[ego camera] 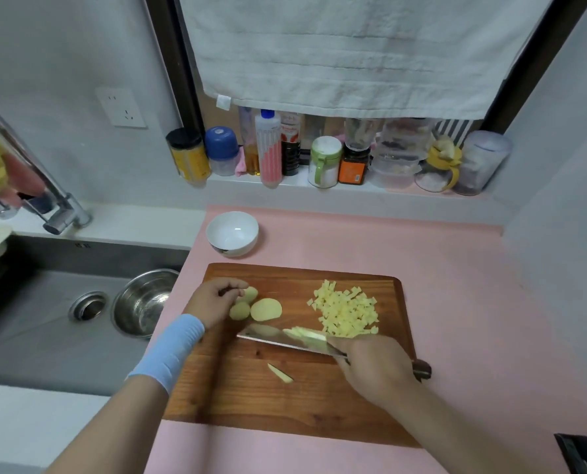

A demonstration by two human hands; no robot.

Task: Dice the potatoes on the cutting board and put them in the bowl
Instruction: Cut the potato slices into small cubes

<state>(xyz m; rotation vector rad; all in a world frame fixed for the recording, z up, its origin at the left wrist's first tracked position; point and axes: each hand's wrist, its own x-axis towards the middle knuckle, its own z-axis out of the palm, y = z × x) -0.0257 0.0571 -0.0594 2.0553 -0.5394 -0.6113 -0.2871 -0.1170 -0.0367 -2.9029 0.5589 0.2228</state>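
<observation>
A person works at a rectangular brown wooden cutting board (pixel 237 398) on a pink table (pixel 456 268): the left hand (pixel 213 301), fingers curled, pinches the pale peeled potato slices (pixel 256 306) near the board's far-left corner, while the right hand (pixel 375 367) grips a broad steel cleaver (pixel 278 336), flat, carrying a few strips. The heap of yellow potato dice (pixel 346 311) sits at the board's far right; the empty white ceramic bowl (pixel 232 233) stands beyond the far-left edge, nearer the left hand. One stray strip (pixel 280 372) lies mid-board, long axis diagonal
</observation>
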